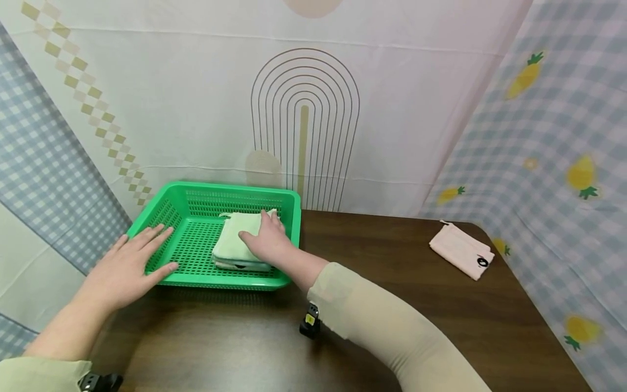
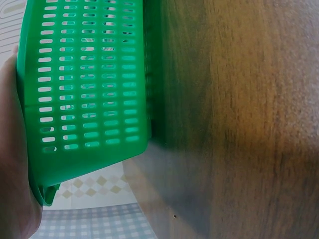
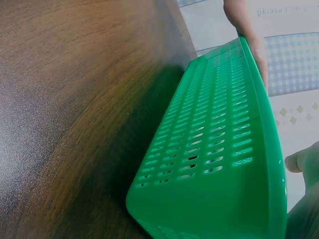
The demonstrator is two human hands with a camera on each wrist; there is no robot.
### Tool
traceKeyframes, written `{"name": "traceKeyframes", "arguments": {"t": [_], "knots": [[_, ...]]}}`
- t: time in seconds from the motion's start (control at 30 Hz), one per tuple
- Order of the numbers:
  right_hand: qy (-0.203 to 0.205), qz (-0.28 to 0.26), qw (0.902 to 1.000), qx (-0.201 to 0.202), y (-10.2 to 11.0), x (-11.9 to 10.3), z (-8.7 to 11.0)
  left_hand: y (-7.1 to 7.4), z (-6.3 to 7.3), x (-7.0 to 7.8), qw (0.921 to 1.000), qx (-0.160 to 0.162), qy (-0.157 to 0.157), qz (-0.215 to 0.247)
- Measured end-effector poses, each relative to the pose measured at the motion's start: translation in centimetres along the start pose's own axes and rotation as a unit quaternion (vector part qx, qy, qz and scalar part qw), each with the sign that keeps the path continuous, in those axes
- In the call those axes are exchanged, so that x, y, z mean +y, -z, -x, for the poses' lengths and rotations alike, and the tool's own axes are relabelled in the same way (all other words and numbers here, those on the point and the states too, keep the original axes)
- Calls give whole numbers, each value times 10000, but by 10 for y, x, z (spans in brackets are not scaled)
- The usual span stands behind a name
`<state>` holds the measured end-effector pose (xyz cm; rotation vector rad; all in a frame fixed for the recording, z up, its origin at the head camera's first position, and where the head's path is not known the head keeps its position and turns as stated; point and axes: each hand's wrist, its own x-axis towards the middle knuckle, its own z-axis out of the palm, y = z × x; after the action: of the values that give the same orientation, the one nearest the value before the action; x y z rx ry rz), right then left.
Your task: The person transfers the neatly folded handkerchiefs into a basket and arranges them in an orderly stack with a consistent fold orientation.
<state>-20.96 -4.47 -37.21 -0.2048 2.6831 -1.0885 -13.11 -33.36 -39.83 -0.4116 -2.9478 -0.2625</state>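
Observation:
A green perforated plastic basket (image 1: 220, 280) stands against the back of the table. Inside its right half lies a small stack of folded towels, the top one pale green (image 1: 235, 239), with a whitish one showing below. My right hand (image 1: 269, 239) reaches over the basket's front right rim and rests on the top towel, thumb and fingers spread apart. Across the front left corner lies my left hand (image 1: 127, 267), fingers extended over the rim. In the left wrist view the left hand (image 2: 12, 164) lies along the edge of the basket (image 2: 84, 159).
A folded pale pink towel (image 1: 460, 250) with a black round mark and a hanging loop lies near the right end of the dark wooden table (image 1: 372, 239). Patterned cloth (image 1: 206, 98) hangs behind the table and along both sides.

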Motion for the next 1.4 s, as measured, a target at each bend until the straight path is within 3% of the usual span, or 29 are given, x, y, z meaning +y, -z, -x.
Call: {"name": "traceKeyframes", "arguments": {"t": [0.27,0.5,0.9,1.4], "knots": [[230,59,9997,36,4,-1,6,0,-1,-1,10000,-1,-23,20],[677,227,9974,65,8,4,13,-1,0,-2,10000,61,-68,12],[1420,910,9848,418,19,20,25,-1,1,-2,9998,133,-117,19],[1782,1361,9721,694,30,54,40,-4,0,-5,9997,151,-172,2]]}}
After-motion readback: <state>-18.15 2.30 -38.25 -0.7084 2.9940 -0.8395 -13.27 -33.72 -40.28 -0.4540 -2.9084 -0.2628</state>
